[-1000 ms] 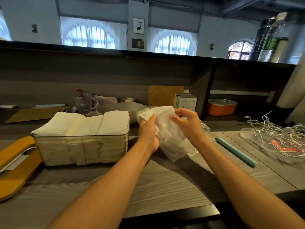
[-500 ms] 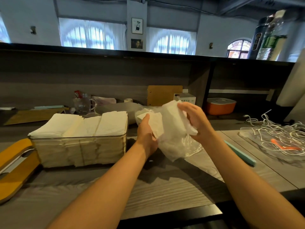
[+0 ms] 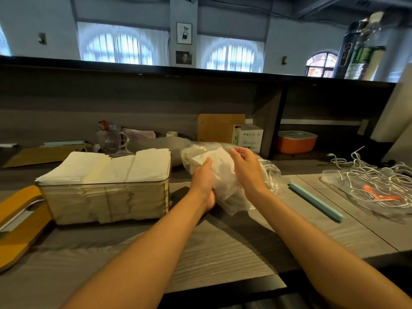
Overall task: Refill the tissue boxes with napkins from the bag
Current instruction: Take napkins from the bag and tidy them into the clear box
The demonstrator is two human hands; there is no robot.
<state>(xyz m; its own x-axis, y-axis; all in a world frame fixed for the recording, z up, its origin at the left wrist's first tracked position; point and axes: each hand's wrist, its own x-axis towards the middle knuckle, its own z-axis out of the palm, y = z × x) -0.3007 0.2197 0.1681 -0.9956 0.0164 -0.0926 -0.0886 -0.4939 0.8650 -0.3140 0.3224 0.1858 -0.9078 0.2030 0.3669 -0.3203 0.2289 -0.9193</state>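
A clear tissue box (image 3: 107, 204) stands left of centre, filled to the brim with three stacks of white napkins (image 3: 104, 167). Right of it a crumpled clear plastic bag (image 3: 267, 172) lies on the table with a bundle of white napkins (image 3: 220, 168) showing at its mouth. My left hand (image 3: 204, 182) grips that bundle from the left side, just above the table. My right hand (image 3: 247, 168) is against the bundle's right side with fingers loosely curled, its fingertips apart from the napkin top.
A yellow lid with a slot (image 3: 20, 219) lies at the far left. A teal bag clip (image 3: 315, 200) lies right of the bag, a clear tray of white cables (image 3: 374, 181) beyond it. Glass mug (image 3: 110, 139), grey bowl (image 3: 156, 144), small white carton (image 3: 247, 137) and orange container (image 3: 296, 141) stand behind.
My right hand pulled the plastic up off the napkins, then came back down beside the bundle. The bag now lies lower and further right. My left hand kept its grip.
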